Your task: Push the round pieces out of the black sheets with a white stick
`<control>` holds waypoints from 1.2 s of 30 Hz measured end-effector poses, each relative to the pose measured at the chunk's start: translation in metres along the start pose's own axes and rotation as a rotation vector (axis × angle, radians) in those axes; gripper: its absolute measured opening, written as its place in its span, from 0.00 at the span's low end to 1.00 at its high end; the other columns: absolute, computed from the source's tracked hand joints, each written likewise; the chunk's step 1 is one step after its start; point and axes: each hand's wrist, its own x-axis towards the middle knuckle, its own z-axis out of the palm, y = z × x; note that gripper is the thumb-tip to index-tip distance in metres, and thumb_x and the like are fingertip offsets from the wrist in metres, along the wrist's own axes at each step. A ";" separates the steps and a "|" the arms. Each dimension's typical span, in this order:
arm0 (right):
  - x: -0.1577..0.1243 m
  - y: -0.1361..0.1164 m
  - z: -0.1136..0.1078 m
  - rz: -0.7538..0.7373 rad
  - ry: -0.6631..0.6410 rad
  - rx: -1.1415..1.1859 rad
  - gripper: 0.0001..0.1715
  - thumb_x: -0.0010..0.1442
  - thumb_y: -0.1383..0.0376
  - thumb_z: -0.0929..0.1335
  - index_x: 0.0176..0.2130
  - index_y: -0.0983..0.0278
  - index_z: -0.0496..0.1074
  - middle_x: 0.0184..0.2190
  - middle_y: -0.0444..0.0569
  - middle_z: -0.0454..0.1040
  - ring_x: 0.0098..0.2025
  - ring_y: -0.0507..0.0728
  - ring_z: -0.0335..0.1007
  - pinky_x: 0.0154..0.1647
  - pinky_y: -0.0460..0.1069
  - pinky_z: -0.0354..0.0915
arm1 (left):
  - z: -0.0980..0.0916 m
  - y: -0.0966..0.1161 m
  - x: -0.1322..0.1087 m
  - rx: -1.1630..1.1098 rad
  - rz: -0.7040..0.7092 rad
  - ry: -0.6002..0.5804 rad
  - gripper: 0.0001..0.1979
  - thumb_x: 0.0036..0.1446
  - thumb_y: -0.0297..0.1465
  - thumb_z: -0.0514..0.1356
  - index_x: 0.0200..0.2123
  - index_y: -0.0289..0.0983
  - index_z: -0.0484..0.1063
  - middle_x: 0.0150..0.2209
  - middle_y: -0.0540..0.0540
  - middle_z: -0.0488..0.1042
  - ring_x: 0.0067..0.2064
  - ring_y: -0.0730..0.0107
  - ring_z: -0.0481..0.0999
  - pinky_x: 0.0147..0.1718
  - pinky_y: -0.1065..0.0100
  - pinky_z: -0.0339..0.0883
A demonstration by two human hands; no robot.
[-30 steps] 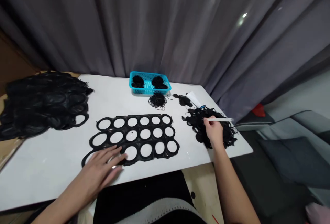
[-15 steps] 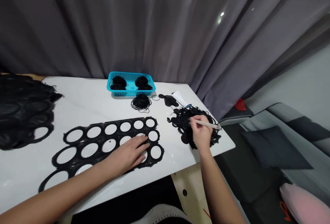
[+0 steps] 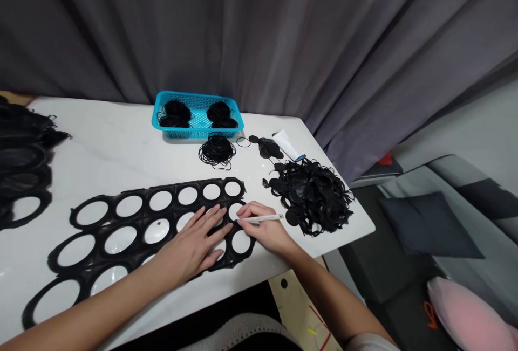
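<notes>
A thin black sheet with rows of round holes (image 3: 141, 220) lies flat on the white table. My left hand (image 3: 190, 246) rests on it with the fingers spread. In my right hand (image 3: 265, 227) is a slim white pen-like tool (image 3: 259, 218), pinched between the fingers. Its tip is at the sheet's right end, close to my left fingertips; I cannot make out the tip's exact kind. To the right of that hand lies a heap of curled black strips and rings (image 3: 313, 194).
A blue basket (image 3: 198, 134) with black bundles stands at the back. In front of it is a tangle of thin black rings (image 3: 217, 150). Beside the heap lie a white tube (image 3: 288, 145) and black discs (image 3: 269, 149). More black sheets (image 3: 22, 162) are stacked at left.
My right hand has moved left with the white tool, from above the heap of strips to the sheet's right end. My left hand stays on the sheet. The view has shifted slightly.
</notes>
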 end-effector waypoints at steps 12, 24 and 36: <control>0.004 0.003 -0.002 -0.001 -0.020 -0.022 0.07 0.60 0.67 0.69 0.30 0.61 0.69 0.38 0.48 0.78 0.42 0.56 0.77 0.45 0.50 0.70 | 0.000 0.000 0.001 -0.015 -0.004 -0.006 0.24 0.67 0.38 0.58 0.65 0.43 0.65 0.70 0.39 0.59 0.71 0.49 0.58 0.67 0.47 0.54; 0.014 0.013 -0.014 -0.246 0.062 -0.683 0.08 0.64 0.71 0.65 0.42 0.61 0.71 0.42 0.56 0.77 0.45 0.64 0.69 0.49 0.58 0.63 | 0.002 0.000 -0.001 -0.027 -0.022 -0.008 0.24 0.66 0.37 0.58 0.65 0.45 0.66 0.74 0.40 0.48 0.72 0.44 0.54 0.66 0.45 0.55; 0.072 0.001 -0.024 0.095 -0.009 -0.094 0.07 0.60 0.62 0.68 0.32 0.62 0.73 0.37 0.45 0.81 0.38 0.55 0.75 0.41 0.49 0.65 | -0.010 -0.009 0.022 0.048 -0.005 -0.062 0.24 0.69 0.41 0.56 0.63 0.39 0.66 0.67 0.34 0.64 0.69 0.46 0.62 0.65 0.46 0.55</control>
